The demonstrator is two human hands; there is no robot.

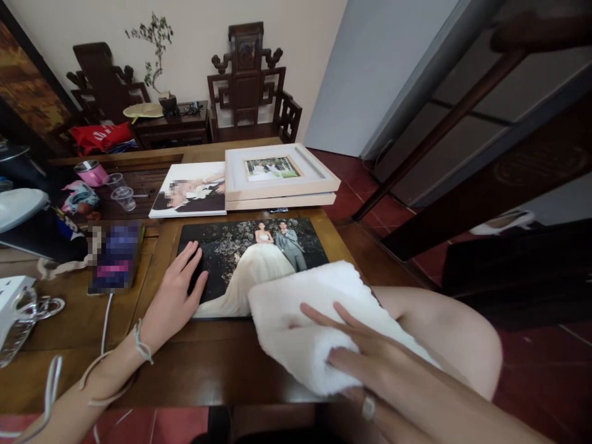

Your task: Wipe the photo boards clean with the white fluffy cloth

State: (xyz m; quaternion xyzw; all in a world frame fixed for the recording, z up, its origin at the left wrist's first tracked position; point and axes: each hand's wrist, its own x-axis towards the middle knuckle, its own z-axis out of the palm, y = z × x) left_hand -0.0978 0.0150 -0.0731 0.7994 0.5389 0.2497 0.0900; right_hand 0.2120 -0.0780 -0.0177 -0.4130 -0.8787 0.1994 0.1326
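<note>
A dark wedding photo panel point(250, 259), showing a couple in a white gown and grey suit, lies flat on the wooden table point(208, 357). My left hand point(180, 283) rests on its left edge with the fingers stretched out. In my right hand point(356, 345) is a folded white towel point(300, 302), gripped between thumb and fingers. The towel lies over the panel's lower right corner and hides it. Part of the towel hangs past the table's edge above a bare leg point(444, 333).
Behind the panel are stacked wooden picture frames point(324, 179) and a white-edged photo print point(189, 191). At left stand a phone point(115, 256) on a cable, a dark lidded pot point(37, 228), a pink cup point(91, 172) and clear cups point(123, 197). Carved chairs point(247, 80) stand beyond.
</note>
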